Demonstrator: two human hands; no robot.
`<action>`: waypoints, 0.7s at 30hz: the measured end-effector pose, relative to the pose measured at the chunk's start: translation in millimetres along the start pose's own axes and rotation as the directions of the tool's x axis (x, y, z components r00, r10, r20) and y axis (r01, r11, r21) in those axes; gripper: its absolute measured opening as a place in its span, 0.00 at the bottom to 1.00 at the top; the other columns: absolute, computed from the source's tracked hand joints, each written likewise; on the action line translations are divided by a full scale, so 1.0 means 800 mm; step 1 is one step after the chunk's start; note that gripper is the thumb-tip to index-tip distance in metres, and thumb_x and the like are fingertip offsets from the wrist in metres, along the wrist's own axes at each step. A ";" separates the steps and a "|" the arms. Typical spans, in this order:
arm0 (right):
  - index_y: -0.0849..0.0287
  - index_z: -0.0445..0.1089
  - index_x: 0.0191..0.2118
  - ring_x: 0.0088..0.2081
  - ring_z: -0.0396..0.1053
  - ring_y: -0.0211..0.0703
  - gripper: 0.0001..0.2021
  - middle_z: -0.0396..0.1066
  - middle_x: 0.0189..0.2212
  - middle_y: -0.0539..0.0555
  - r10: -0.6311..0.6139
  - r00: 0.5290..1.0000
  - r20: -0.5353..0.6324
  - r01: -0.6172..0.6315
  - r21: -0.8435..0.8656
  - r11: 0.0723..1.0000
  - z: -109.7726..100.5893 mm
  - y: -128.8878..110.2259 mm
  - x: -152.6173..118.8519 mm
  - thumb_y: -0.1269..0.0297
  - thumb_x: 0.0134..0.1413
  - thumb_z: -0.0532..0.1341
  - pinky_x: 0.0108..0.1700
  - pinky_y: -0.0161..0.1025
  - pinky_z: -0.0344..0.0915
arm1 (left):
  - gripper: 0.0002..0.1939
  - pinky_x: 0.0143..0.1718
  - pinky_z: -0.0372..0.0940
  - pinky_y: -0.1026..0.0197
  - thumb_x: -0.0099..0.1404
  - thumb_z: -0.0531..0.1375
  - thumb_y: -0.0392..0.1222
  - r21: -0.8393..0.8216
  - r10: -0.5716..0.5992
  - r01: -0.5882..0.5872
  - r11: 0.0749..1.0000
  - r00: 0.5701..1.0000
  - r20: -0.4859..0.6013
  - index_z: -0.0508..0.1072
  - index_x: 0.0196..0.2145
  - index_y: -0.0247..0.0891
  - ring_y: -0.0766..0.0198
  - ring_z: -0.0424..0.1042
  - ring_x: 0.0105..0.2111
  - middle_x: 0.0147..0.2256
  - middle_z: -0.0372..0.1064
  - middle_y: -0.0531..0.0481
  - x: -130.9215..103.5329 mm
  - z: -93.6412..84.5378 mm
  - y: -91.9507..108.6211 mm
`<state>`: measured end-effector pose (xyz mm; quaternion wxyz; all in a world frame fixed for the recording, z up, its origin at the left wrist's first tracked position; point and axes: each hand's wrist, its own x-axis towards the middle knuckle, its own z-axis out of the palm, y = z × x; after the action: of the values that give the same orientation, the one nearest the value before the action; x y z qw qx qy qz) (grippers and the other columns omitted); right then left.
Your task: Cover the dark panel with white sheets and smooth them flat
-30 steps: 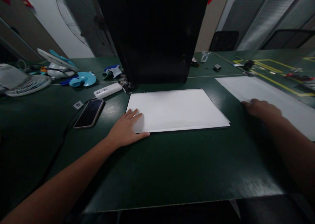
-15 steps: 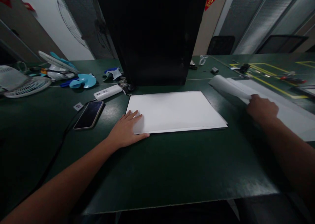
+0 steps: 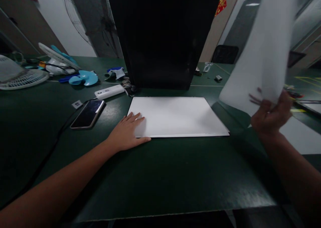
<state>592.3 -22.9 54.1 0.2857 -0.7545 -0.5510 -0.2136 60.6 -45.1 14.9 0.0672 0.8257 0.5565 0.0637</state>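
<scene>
My right hand pinches the curling sheet, left hand splayed on the white panel, and that lone grip could crease the sheet!

Matt and Glossy Surfaces

A smooth, matt face is presented by the flat white sheet. Thin, translucent paper or film is seen in the raised sheet. Highlights are reflected by the glossy worktop and phone screen.
</scene>
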 end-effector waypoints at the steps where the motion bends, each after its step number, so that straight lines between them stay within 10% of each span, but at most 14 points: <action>1: 0.73 0.43 0.76 0.65 0.61 0.72 0.35 0.56 0.67 0.81 -0.066 0.997 -0.038 0.068 0.046 0.997 0.002 -0.007 -0.008 0.56 0.72 0.44 0.60 0.60 0.66 | 0.56 0.72 0.46 0.34 0.59 0.57 0.81 -0.004 0.003 -0.003 1.000 1.000 -0.005 0.60 0.72 0.39 0.34 0.46 0.74 0.74 0.50 0.39 0.000 0.000 0.000; 4: 0.64 0.60 0.71 0.55 0.73 0.68 0.31 0.70 0.60 0.73 -0.384 0.918 0.098 0.359 0.204 0.911 0.010 -0.034 -0.029 0.52 0.71 0.51 0.58 0.60 0.69 | 0.56 0.72 0.47 0.35 0.59 0.58 0.80 -0.017 0.002 -0.003 1.000 1.000 -0.021 0.60 0.72 0.39 0.35 0.48 0.73 0.73 0.51 0.39 0.001 -0.002 0.000; 9: 0.45 0.62 0.72 0.62 0.70 0.61 0.28 0.68 0.66 0.55 -0.775 0.484 0.405 0.581 0.514 0.631 0.018 -0.081 -0.052 0.51 0.70 0.55 0.64 0.65 0.66 | 0.50 0.70 0.54 0.38 0.67 0.46 0.78 -0.196 -0.093 0.074 0.978 0.991 -0.094 0.65 0.69 0.35 0.39 0.59 0.70 0.69 0.62 0.38 0.001 -0.012 -0.008; 13: 0.44 0.53 0.76 0.73 0.53 0.56 0.32 0.52 0.74 0.51 -0.857 0.301 0.419 0.587 0.626 0.513 0.026 -0.094 -0.066 0.50 0.71 0.56 0.71 0.63 0.56 | 0.46 0.70 0.56 0.40 0.72 0.40 0.72 -0.359 -0.253 0.190 0.914 0.957 -0.139 0.65 0.68 0.31 0.42 0.63 0.68 0.68 0.62 0.37 0.005 -0.017 -0.013; 17: 0.44 0.51 0.77 0.73 0.53 0.55 0.32 0.49 0.75 0.51 -0.849 0.351 0.395 0.572 0.628 0.528 0.031 -0.091 -0.064 0.48 0.72 0.54 0.72 0.60 0.56 | 0.40 0.70 0.56 0.39 0.69 0.53 0.66 -0.215 -0.260 0.227 0.950 0.955 -0.142 0.65 0.67 0.34 0.41 0.61 0.69 0.69 0.61 0.36 0.012 -0.007 -0.015; 21: 0.54 0.63 0.72 0.69 0.61 0.64 0.33 0.62 0.69 0.62 -0.586 0.678 0.443 0.505 0.298 0.810 0.034 -0.073 -0.041 0.41 0.71 0.50 0.67 0.67 0.60 | 0.39 0.72 0.51 0.41 0.69 0.55 0.61 -0.122 -0.219 0.202 0.972 0.966 -0.138 0.64 0.68 0.32 0.42 0.54 0.72 0.72 0.55 0.34 0.015 0.005 -0.018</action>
<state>526.6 -14.9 24.2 0.1066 -0.5597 -0.8210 -0.0368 53.0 -28.6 9.0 0.0758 0.7499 0.6403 0.1480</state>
